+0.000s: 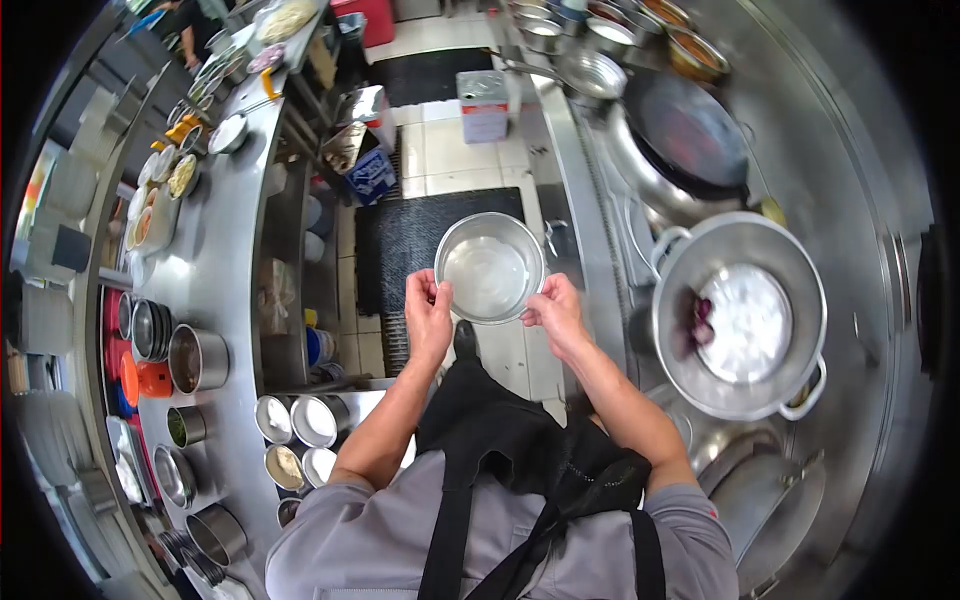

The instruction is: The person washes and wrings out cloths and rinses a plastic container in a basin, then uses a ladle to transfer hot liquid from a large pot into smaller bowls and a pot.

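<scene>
Between my hands, over the aisle floor, I hold a round metal bowl (488,265). Its inside looks pale and shiny; whether liquid is in it I cannot tell. My left hand (428,310) grips the rim at the lower left, thumb on the edge. On the lower right side, my right hand (557,308) pinches the rim. A large two-handled metal pot (800,290) stands on the stove to the right, with a few dark purple pieces (702,322), perhaps onion, at the left of its bottom.
A black wok (690,135) sits behind the pot, near a metal ladle (590,75). The steel counter (235,190) on the left carries pots and containers. White-filled tubs (315,420) stand by my left elbow. Ahead are a black floor mat (400,230), a tin (483,105) and a blue box (370,175).
</scene>
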Demonstrator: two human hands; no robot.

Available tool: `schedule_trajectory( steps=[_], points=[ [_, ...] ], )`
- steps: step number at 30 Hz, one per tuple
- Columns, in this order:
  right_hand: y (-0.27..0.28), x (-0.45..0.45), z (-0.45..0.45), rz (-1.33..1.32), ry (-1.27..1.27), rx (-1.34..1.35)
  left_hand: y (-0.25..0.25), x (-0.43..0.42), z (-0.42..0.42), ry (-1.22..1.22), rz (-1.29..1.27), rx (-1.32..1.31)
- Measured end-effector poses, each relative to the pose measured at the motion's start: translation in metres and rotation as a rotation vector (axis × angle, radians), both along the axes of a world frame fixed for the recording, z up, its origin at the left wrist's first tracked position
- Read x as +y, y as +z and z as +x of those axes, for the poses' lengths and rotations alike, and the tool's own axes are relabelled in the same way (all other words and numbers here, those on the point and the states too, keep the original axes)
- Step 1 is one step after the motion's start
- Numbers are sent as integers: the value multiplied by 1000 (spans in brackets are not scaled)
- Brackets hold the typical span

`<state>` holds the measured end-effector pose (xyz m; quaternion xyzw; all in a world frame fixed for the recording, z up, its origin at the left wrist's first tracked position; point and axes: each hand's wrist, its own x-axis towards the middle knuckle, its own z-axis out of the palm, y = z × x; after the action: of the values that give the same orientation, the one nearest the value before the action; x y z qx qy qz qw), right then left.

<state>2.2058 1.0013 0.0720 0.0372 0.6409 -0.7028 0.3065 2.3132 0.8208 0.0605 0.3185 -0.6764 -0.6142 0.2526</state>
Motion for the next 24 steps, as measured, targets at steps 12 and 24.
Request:
schedule_trajectory(
  steps=[12, 24],
  points=[
    [11, -225, -166, 57, 120, 163, 21, -197, -143, 179, -146, 63],
    [103, -240, -390, 80, 34, 297, 83, -232, -387, -1, -71, 207]
  ],
)
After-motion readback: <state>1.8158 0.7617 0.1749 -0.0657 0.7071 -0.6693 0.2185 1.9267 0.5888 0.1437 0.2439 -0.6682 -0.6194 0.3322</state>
